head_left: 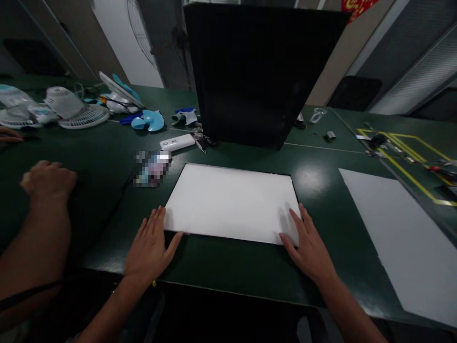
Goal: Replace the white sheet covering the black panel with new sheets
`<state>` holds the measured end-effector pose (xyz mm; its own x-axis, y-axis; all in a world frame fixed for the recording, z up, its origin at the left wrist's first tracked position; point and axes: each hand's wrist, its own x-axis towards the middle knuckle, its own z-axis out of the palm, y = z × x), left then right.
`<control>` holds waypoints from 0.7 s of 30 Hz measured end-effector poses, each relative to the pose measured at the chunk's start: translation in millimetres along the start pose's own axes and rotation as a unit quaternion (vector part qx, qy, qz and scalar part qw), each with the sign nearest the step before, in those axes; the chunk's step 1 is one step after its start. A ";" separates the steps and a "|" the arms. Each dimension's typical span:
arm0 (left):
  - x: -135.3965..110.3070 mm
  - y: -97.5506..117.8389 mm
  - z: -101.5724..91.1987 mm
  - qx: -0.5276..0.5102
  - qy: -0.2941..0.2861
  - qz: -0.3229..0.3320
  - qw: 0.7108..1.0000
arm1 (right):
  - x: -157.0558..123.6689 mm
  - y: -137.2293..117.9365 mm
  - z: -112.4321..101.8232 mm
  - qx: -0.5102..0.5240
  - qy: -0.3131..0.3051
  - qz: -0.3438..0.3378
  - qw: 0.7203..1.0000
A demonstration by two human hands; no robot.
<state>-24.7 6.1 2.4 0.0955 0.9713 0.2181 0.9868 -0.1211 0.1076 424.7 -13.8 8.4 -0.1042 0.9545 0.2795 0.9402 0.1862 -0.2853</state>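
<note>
A white rectangular panel (232, 202) with thin dark edges lies flat on the green table (228, 264) in front of me. At its near left corner rests my left hand (152, 243), fingers stretched along the side edge and thumb at the near edge. My right hand (307, 240) is at the near right corner, fingers spread, with the fingertips on or just over the white surface. Neither hand grips the panel. Behind it stands a large black panel (264, 76), upright and leaning slightly; what it rests against is hidden.
A larger white sheet (403, 238) lies at the right. Another person's fist (50, 178) rests on the table at the left. Fan parts (84, 114), a blue fan blade (148, 121) and a white power strip (177, 142) sit further back. Yellow tape (410, 164) marks the far right.
</note>
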 end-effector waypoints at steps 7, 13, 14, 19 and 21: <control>-4.8 -6.4 2.1 0.006 -0.002 0.016 1.000 | -4.2 2.4 5.8 -0.022 -0.010 0.002 1.000; -4.8 -10.2 5.3 0.031 -0.014 0.033 0.999 | -0.9 1.6 3.5 -0.036 -0.031 0.008 0.999; -5.0 -10.5 5.8 0.033 -0.012 0.037 0.999 | -1.4 1.4 3.2 -0.037 -0.031 0.008 0.999; -6.7 -11.5 7.3 0.035 0.004 0.045 0.998 | -8.4 -2.1 4.8 -0.026 -0.019 0.005 0.999; -7.3 -11.6 8.2 0.032 0.009 0.046 0.998 | -9.8 -2.5 4.5 -0.014 -0.014 0.007 1.000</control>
<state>-35.8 2.1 -8.4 0.1848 0.9524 0.2424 0.9802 -0.1964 0.0243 421.9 -22.6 2.3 -0.0988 0.9632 0.2502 0.9505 0.1657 -0.2627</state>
